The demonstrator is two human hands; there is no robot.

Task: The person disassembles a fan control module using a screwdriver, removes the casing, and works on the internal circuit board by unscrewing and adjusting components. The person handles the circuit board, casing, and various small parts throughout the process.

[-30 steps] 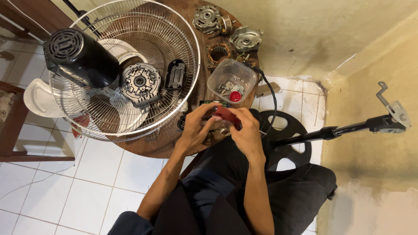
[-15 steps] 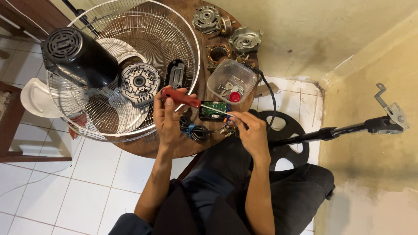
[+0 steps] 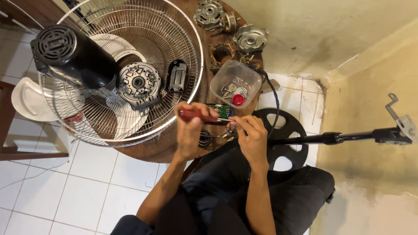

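Left hand (image 3: 190, 130) half hides red screwdriver (image 3: 198, 115) (tip unclear).

The floor (image 3: 87, 174) is covered with white square tiles and grey joints between them. In the middle stands a round wooden bench (image 3: 161, 146) of dark brown colour. The wall (image 3: 331, 30) behind it is painted pale yellow-cream and shows dark dirty stains near the bottom. A second wall (image 3: 370, 174) at the right meets it in a corner. At the left edge, a dark wooden piece of furniture (image 3: 6, 126) is partly visible. The light is soft and even.
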